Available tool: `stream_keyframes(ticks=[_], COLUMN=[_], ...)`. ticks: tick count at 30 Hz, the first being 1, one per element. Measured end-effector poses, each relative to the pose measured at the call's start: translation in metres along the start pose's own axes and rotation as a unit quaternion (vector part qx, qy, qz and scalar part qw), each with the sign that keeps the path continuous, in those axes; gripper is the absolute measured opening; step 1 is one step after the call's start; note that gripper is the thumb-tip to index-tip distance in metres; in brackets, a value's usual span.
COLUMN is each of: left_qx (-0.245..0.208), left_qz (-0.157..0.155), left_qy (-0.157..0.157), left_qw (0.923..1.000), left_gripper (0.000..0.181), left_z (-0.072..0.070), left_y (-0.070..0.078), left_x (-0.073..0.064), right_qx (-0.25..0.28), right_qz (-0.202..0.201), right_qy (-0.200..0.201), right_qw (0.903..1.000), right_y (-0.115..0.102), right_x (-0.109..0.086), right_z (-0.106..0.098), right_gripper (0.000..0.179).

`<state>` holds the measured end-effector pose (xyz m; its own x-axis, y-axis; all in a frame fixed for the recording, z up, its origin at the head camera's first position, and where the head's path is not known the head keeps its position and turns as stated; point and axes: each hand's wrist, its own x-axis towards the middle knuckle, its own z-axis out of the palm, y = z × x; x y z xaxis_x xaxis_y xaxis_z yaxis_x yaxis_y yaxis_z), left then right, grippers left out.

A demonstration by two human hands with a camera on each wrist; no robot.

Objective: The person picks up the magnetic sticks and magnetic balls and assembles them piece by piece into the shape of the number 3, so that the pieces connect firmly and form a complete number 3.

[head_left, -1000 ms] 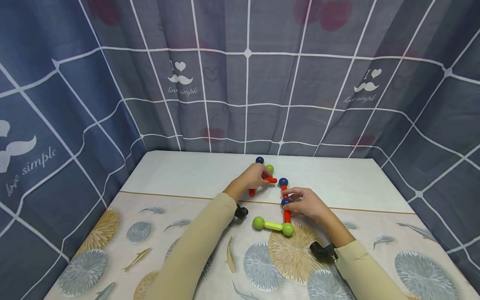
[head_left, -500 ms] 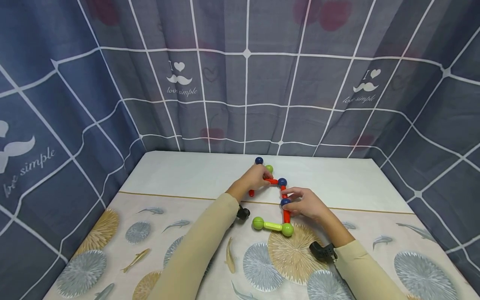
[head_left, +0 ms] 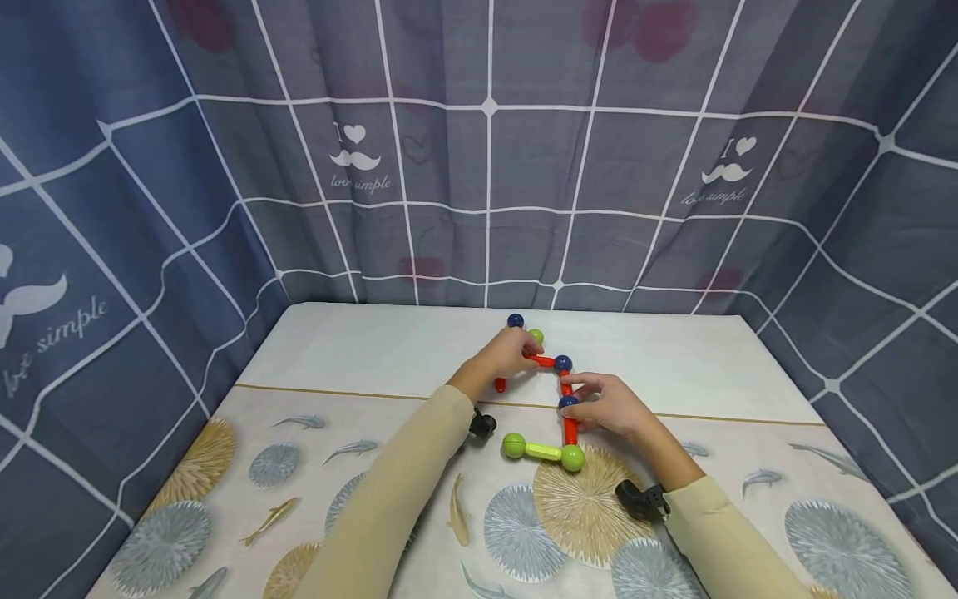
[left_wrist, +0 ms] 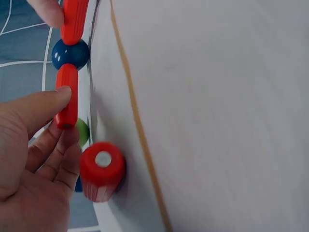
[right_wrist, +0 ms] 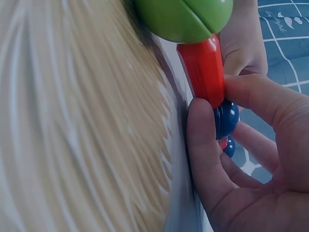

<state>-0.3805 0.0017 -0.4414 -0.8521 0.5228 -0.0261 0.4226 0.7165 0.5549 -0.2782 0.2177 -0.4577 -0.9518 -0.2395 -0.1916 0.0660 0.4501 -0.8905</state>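
My left hand (head_left: 509,351) pinches a red magnetic rod (left_wrist: 67,96) between thumb and fingers. That rod's far end meets a blue ball (left_wrist: 71,53), which joins a second red rod (left_wrist: 74,19). Nearer me, my right hand (head_left: 614,406) pinches another red rod (right_wrist: 203,67) close to a second blue ball (right_wrist: 226,120). This lower rod runs to a green ball (head_left: 572,458), where a light green rod (head_left: 543,452) leads left to another green ball (head_left: 513,445). Below my left fingers, one more red rod (left_wrist: 101,171) points its bare end at the left wrist camera.
Beyond the left hand sit a blue ball (head_left: 516,320) and a green ball (head_left: 536,336), partly hidden by it. A patterned cloth (head_left: 419,566) covers the table's front, with a white strip (head_left: 374,341) behind. Grid-printed curtains (head_left: 449,183) enclose the back and sides.
The red rod in my left hand, apart from the upper blue ball a second ago, now meets it. My right hand keeps its place.
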Motion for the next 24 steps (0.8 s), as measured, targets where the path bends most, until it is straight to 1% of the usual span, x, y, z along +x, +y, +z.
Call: stream_keyframes(ticks=[2,4,7,10,12,14,17,21,24], left_qx=[-0.012,-0.024,-0.036,-0.045,-0.049,-0.054,-0.058,-0.064,-0.063], left_qz=[0.002,0.002,-0.002,-0.014,-0.026,-0.037,-0.051,-0.056,-0.056], left_qy=[0.002,0.015,0.053,0.096,0.111,0.118,0.116,0.111,0.104], left_qw=[0.9999,0.9996,0.9980,0.9943,0.9922,0.9909,0.9903,0.9901,0.9910], left_gripper=[0.031,0.029,0.023,0.022,0.025,0.029,0.036,0.046,0.053], left_z=[-0.002,-0.006,-0.012,-0.019,-0.022,-0.024,-0.024,-0.019,-0.016], left_y=[-0.003,-0.006,-0.011,-0.017,-0.021,-0.025,-0.032,-0.039,-0.041], left_x=[0.001,0.002,0.004,0.007,0.009,0.012,0.016,0.021,0.023], right_qx=[0.001,0.004,0.006,0.005,0.003,0.001,-0.002,-0.005,-0.008], right_qz=[-0.001,-0.002,-0.003,-0.003,0.001,0.004,0.007,0.009,0.010], right_qy=[0.000,0.000,0.000,-0.001,0.000,0.001,0.003,0.005,0.006], right_qw=[1.0000,1.0000,1.0000,1.0000,1.0000,1.0000,1.0000,0.9999,0.9999], right_y=[0.001,0.002,0.002,0.002,0.002,0.001,0.000,-0.002,-0.002], right_x=[0.000,0.000,0.000,0.001,0.002,0.002,0.002,0.001,0.000], right_z=[0.000,0.000,-0.001,-0.001,-0.002,-0.002,-0.002,-0.002,-0.002], right_gripper=[0.061,0.061,0.061,0.062,0.062,0.062,0.062,0.061,0.061])
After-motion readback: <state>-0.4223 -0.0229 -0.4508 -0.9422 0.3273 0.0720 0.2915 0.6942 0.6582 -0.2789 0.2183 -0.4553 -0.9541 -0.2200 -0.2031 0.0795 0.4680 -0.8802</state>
